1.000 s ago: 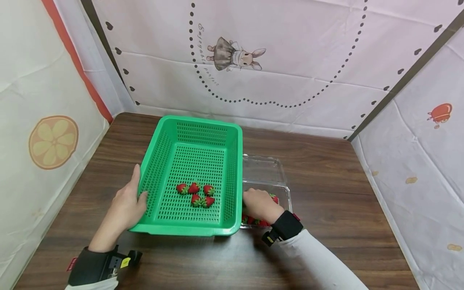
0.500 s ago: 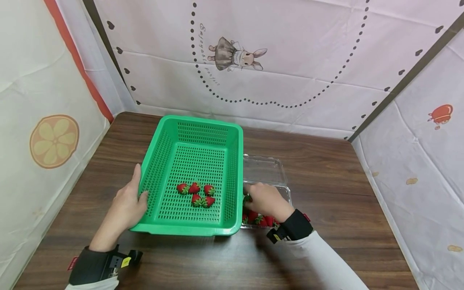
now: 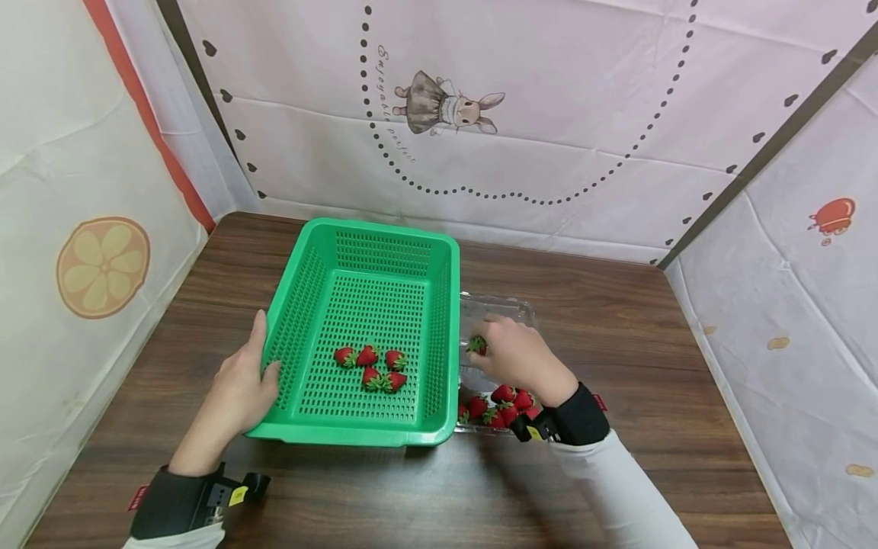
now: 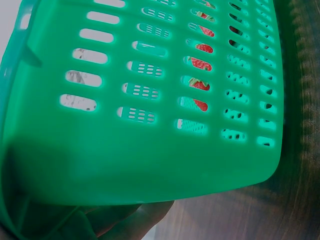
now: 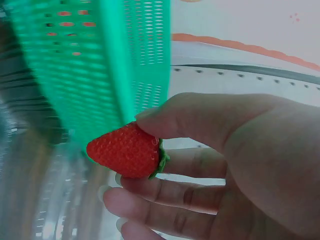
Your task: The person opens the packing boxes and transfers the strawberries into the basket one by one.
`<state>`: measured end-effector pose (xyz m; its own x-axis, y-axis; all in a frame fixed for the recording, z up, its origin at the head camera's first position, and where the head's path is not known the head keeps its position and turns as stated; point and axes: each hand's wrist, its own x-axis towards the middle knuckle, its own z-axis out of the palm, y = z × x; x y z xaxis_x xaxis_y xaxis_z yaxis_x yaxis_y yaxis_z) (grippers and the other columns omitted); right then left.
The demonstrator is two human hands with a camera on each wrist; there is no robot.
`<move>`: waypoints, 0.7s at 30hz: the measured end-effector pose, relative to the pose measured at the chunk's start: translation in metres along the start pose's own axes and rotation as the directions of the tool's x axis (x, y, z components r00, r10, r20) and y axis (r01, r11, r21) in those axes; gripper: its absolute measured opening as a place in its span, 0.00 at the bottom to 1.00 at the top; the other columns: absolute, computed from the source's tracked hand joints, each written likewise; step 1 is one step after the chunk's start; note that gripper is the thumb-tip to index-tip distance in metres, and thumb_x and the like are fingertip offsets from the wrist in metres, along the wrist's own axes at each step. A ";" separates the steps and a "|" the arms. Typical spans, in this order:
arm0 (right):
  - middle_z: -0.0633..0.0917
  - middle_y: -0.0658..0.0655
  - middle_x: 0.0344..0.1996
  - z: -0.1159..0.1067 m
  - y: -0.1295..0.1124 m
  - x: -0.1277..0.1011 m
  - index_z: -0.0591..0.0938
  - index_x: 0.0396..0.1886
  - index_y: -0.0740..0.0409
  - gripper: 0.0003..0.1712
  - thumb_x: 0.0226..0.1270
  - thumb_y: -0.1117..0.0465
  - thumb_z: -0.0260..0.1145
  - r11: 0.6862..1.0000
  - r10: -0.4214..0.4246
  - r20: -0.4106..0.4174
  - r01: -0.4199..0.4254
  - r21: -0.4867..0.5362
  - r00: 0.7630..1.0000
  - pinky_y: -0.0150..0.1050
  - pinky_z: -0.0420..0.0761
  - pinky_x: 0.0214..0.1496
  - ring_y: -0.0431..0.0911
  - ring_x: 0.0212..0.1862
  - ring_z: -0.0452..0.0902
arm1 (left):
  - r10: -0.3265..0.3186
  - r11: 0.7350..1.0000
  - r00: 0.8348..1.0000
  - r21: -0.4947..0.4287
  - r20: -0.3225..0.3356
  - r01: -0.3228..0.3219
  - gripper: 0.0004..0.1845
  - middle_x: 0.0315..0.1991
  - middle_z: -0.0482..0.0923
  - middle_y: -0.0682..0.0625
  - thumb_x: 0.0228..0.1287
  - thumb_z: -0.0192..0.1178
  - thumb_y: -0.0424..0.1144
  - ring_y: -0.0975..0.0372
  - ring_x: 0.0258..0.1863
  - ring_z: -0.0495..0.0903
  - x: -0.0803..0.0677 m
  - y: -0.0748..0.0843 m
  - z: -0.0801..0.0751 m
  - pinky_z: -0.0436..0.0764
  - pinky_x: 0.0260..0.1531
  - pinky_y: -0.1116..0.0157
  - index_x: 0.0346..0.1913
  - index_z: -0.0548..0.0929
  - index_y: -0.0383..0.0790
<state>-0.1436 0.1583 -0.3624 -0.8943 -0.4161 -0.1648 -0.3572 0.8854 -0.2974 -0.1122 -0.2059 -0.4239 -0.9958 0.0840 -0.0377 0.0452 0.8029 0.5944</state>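
Pinching a red, seed-dimpled strawberry with green leaves between thumb and fingers, my right hand hovers over the clear plastic punnet; only the wrist view shows that grip. My left hand clasps the green perforated plastic basket, just beside.

1. Wrist cam on my right hand: I've got a strawberry pinched between thumb and fingers, red tip pointing left, green leaves tucked against the hand.
2. The green basket fills the upper left. Its slotted wall sits right behind the berry, and a few red bits show through the holes near the top.
3. Lower left is a clear plastic box, pretty blurry.
4. Behind the hand there's a pale wall with an orange stripe.
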 end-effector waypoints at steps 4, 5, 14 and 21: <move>0.81 0.51 0.37 -0.012 -0.008 0.005 0.83 0.44 0.52 0.10 0.68 0.54 0.64 1.000 -0.018 -0.050 0.019 0.014 0.999 0.35 0.72 0.33 0.40 0.32 0.73 | 0.004 1.000 1.000 -0.004 -0.005 -0.004 0.43 0.67 0.57 0.20 0.70 0.46 0.29 0.32 0.53 0.72 0.000 -0.001 -0.001 0.74 0.41 0.39 0.76 0.29 0.36; 0.82 0.51 0.39 -0.014 -0.010 0.006 0.83 0.45 0.52 0.11 0.68 0.53 0.64 1.000 -0.024 -0.062 0.025 0.016 0.998 0.35 0.72 0.34 0.40 0.33 0.73 | 0.002 1.000 1.000 -0.005 -0.004 -0.002 0.43 0.67 0.57 0.20 0.70 0.46 0.29 0.32 0.54 0.72 0.000 -0.001 -0.001 0.74 0.41 0.39 0.76 0.29 0.37; 0.82 0.52 0.44 -0.018 -0.038 0.022 0.82 0.48 0.53 0.13 0.67 0.54 0.65 0.993 -0.120 -0.086 0.119 -0.008 0.989 0.36 0.76 0.37 0.42 0.38 0.77 | -0.011 1.000 1.000 -0.003 0.012 0.011 0.43 0.68 0.56 0.20 0.71 0.47 0.30 0.31 0.56 0.70 0.000 0.000 0.000 0.73 0.44 0.38 0.76 0.28 0.38; 0.82 0.51 0.46 -0.011 -0.054 0.038 0.82 0.49 0.52 0.12 0.68 0.55 0.64 0.985 -0.170 -0.039 0.169 -0.020 0.985 0.37 0.77 0.38 0.42 0.40 0.77 | -0.016 1.000 1.000 0.000 0.021 0.016 0.43 0.68 0.56 0.20 0.71 0.47 0.30 0.30 0.57 0.69 0.000 0.000 0.000 0.73 0.45 0.38 0.76 0.28 0.38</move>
<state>-0.1610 0.0968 -0.3418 -0.8305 -0.5519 -0.0751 -0.5086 0.8064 -0.3018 -0.1119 -0.2061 -0.4240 -0.9944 0.0836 -0.0642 0.0292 0.8039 0.5940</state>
